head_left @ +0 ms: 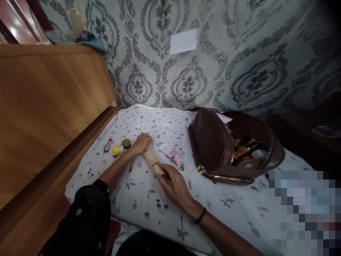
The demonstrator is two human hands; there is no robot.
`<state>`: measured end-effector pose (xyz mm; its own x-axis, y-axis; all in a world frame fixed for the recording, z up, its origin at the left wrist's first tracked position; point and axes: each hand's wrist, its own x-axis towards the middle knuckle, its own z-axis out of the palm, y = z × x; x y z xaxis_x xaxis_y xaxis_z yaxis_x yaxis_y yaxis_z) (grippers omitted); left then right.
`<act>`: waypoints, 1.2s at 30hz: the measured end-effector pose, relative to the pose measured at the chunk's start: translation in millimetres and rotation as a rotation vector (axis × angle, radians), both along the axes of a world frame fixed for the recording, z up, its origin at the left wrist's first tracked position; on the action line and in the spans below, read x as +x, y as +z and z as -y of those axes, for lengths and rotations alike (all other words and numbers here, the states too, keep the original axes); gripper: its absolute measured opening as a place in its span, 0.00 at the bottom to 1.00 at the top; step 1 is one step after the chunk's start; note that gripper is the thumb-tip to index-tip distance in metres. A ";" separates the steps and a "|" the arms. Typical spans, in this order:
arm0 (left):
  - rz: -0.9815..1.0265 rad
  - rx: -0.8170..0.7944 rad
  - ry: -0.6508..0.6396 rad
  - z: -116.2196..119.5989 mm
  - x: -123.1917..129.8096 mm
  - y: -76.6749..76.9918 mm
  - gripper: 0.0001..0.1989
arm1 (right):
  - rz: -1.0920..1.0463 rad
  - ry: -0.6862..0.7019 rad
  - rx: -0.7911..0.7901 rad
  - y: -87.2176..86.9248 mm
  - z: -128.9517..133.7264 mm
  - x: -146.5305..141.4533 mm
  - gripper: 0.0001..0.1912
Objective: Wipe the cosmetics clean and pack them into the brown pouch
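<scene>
A beige cosmetic tube (151, 160) lies slanted just over the patterned cloth. My right hand (176, 185) is closed round its near, dark-capped end. At the tube's far end, my left hand (143, 143) rests palm down on the cloth, fingers forward; whether it touches the tube I cannot tell. Just right of the tube is a white and pink squeeze tube (172, 153) with a purple print. Left of my left hand lie a round olive-lidded pot (126, 143), a small yellow-capped container (116, 150) and a pink lip-gloss tube (108, 145).
An open brown leather bag (210, 142) with cosmetics inside stands on the right of the cloth (165, 121). A wooden panel (53, 92) borders the left side. Behind is a wall with patterned paper (160, 78) and a white card (183, 42).
</scene>
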<state>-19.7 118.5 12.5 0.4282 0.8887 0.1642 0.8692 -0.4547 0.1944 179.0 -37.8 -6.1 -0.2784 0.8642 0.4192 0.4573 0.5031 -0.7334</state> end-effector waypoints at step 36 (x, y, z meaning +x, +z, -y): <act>0.394 0.078 -0.240 149.4 16.2 -4.5 0.28 | 0.045 -0.076 -0.082 7.6 -1.8 5.7 0.10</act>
